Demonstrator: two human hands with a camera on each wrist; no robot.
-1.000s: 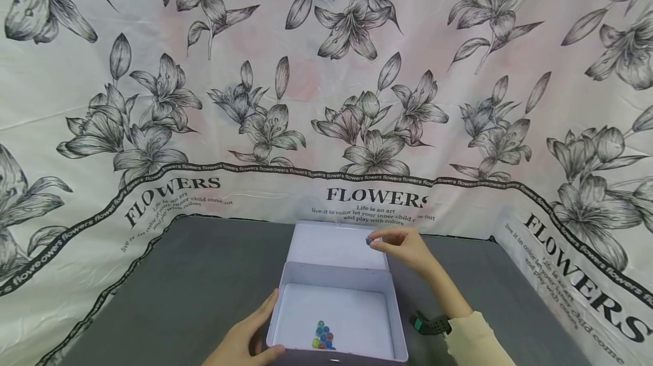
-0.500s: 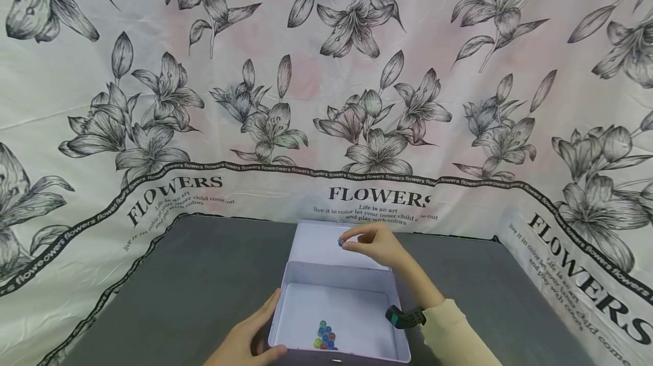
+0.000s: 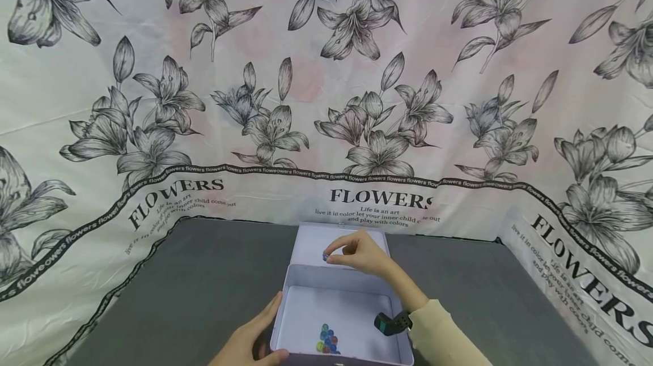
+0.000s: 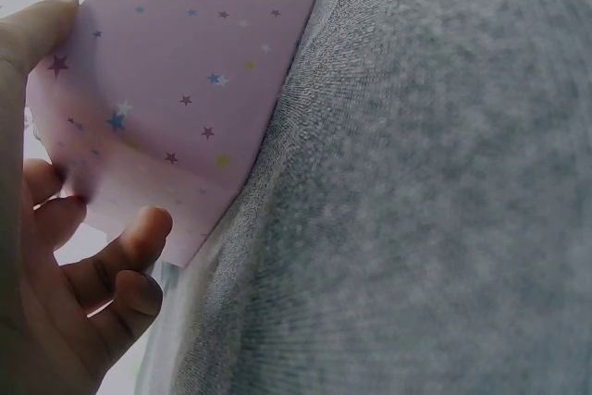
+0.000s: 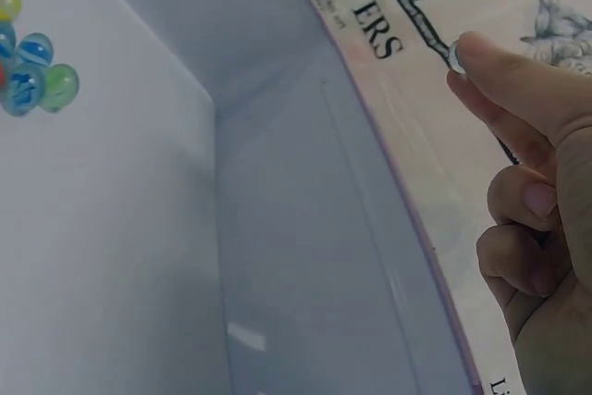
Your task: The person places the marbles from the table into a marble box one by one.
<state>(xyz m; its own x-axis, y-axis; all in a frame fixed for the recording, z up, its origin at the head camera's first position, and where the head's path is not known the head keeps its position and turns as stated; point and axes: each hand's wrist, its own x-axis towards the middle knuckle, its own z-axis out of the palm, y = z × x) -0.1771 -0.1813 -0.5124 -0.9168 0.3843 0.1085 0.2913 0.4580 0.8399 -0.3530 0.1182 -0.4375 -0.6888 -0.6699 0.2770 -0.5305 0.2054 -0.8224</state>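
A pale lilac tin box (image 3: 301, 312) lies with its hinged lid (image 3: 309, 241) folded back. On its floor, near the front wall, several coloured glass marbles (image 3: 327, 340) sit in a cluster. Between thumb and forefinger my right hand (image 3: 359, 251) pinches a small blue marble (image 3: 325, 257), held above the back of the box near the lid; the right wrist view shows only part of this marble (image 5: 454, 55). My left hand (image 3: 250, 340) grips the front left corner, thumb at the front edge, fingers along the side. The left wrist view shows the star-printed outer wall (image 4: 194, 117).
Beneath the box spreads a dark grey cloth-covered table (image 3: 219, 275). A white flower-printed curtain (image 3: 275, 196) hangs behind and at both sides. A black band with a device (image 3: 391, 323) is on my right wrist, over the box's right wall.
My right hand has moved left and slightly down with the pinched marble, from the lid's right side to over its left part. My left hand stays on the box corner.
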